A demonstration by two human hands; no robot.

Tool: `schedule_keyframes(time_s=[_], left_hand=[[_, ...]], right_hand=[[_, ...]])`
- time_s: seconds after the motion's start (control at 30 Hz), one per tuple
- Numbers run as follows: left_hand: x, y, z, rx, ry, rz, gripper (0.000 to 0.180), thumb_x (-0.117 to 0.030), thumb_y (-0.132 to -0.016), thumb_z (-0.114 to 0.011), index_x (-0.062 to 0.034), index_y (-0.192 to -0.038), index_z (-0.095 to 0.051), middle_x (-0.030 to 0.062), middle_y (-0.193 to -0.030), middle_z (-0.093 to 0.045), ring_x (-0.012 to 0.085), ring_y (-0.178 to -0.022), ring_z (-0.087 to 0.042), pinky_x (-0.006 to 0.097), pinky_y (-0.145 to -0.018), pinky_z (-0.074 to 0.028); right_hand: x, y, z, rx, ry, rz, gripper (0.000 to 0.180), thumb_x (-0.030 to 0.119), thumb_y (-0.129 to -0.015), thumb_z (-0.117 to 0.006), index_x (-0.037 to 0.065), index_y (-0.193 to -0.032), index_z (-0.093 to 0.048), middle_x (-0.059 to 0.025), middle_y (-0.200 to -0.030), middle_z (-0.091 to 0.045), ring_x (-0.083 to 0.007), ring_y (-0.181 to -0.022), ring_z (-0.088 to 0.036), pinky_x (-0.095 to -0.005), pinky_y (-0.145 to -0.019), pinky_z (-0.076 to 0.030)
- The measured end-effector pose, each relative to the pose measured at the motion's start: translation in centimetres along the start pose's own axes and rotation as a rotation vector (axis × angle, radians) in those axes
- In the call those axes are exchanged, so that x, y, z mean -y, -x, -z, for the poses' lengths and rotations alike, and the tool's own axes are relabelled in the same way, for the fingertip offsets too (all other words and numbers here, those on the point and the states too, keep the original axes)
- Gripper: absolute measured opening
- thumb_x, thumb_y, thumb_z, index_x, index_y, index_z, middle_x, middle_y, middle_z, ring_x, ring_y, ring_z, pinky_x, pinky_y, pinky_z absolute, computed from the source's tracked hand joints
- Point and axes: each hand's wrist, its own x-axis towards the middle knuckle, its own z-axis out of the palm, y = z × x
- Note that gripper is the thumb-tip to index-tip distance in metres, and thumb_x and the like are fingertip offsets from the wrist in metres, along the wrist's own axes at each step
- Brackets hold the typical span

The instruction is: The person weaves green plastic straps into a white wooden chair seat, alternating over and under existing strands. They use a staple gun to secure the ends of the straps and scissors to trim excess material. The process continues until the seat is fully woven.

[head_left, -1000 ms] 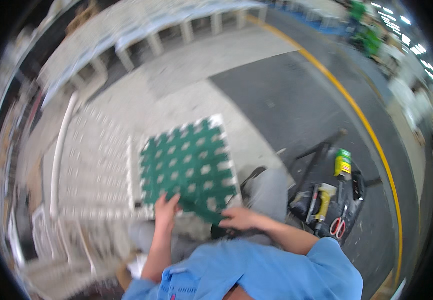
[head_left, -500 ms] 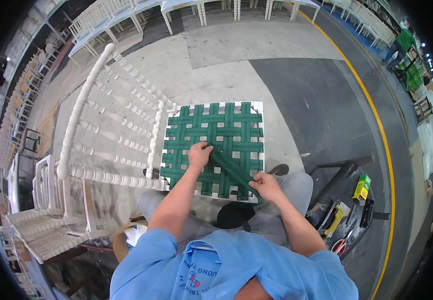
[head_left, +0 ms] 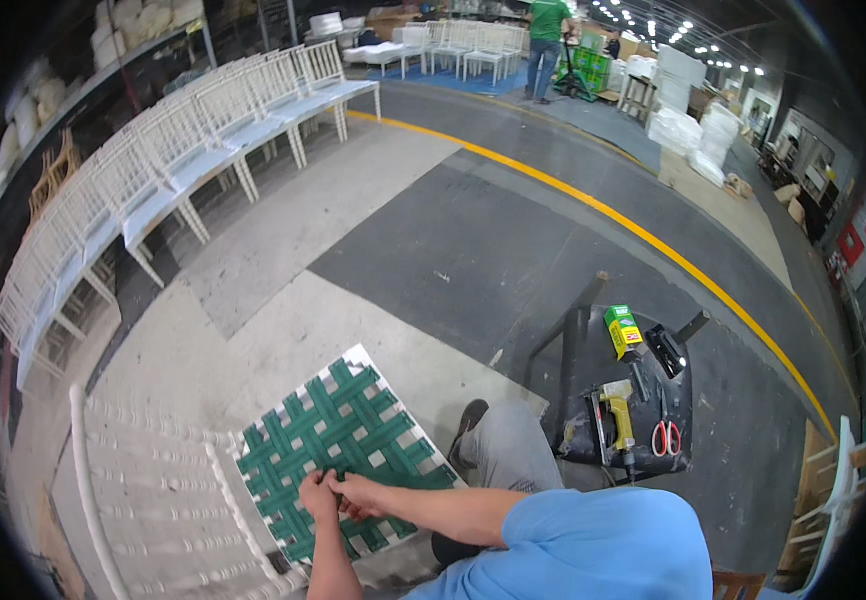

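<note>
A white chair (head_left: 143, 500) lies in front of me with its seat frame woven in green webbing (head_left: 338, 440). My left hand (head_left: 315, 494) and my right hand (head_left: 357, 492) meet at the near edge of the woven seat. Both pinch the same green strap there, fingers closed on it. My knee in grey trousers (head_left: 508, 455) is just right of the seat.
A small black table (head_left: 643, 400) at my right carries a yellow staple gun (head_left: 615, 415), red-handled scissors (head_left: 666, 437) and a green box (head_left: 621, 330). Rows of white chairs (head_left: 183, 150) line the left. A person in a green shirt (head_left: 547, 40) stands far off beyond the yellow floor line.
My head has lifted, so the view now takes in the hall ahead. Both hands have come together at the near edge of the seat; earlier they were apart on the webbing.
</note>
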Motion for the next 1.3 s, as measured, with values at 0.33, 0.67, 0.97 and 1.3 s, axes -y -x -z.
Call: schedule_keyframes(time_s=[0.33,0.67,0.97,1.3], left_hand=[[-1.5,-7.1,3.0,0.575,-0.216,0.337,0.028,-0.015,-0.094,-0.058,0.0048,-0.083,-0.074,0.0166,-0.069,-0.072,0.026,-0.054,-0.07,0.04,-0.047,-0.058],[-1.8,-10.2,1.6,0.921,-0.202,0.595,0.018,-0.012,-0.096,-0.063,0.0032,-0.089,-0.069,0.0113,-0.07,-0.065,0.0245,-0.055,-0.062,0.042,-0.052,-0.055],[-3.7,-6.3,1.3,0.516,-0.013,0.369,0.019,-0.008,-0.085,-0.065,0.0055,-0.074,-0.07,0.0129,-0.06,-0.066,0.0236,-0.048,-0.065,0.037,-0.046,-0.055],[-2.7,-11.0,12.8,0.262,0.505,0.122,0.017,-0.014,-0.093,-0.059,0.0,-0.09,-0.068,0.0057,-0.061,-0.058,0.0158,-0.05,-0.058,0.033,-0.046,-0.05]], right_hand=[[1.6,-5.4,0.0,0.076,-0.762,-0.131,0.065,0.068,-0.086,-0.073,0.006,-0.098,-0.056,0.0004,-0.074,-0.061,-0.0091,-0.055,-0.059,-0.0258,-0.049,-0.055],[2.3,-5.9,1.8,0.284,-0.816,-0.272,0.068,0.07,-0.087,-0.07,0.004,-0.09,-0.055,-0.0004,-0.071,-0.061,-0.0121,-0.055,-0.057,-0.0249,-0.05,-0.052],[-1.2,-1.4,0.1,0.076,-0.466,0.083,0.066,0.05,-0.092,-0.072,0.008,-0.138,-0.049,-0.0047,-0.08,-0.066,-0.0142,-0.062,-0.061,-0.0301,-0.057,-0.053],[-1.4,12.3,7.8,-0.009,0.768,0.245,0.062,0.024,-0.097,-0.064,0.007,-0.154,-0.043,-0.0068,-0.074,-0.069,-0.0183,-0.064,-0.069,-0.0349,-0.056,-0.053]])
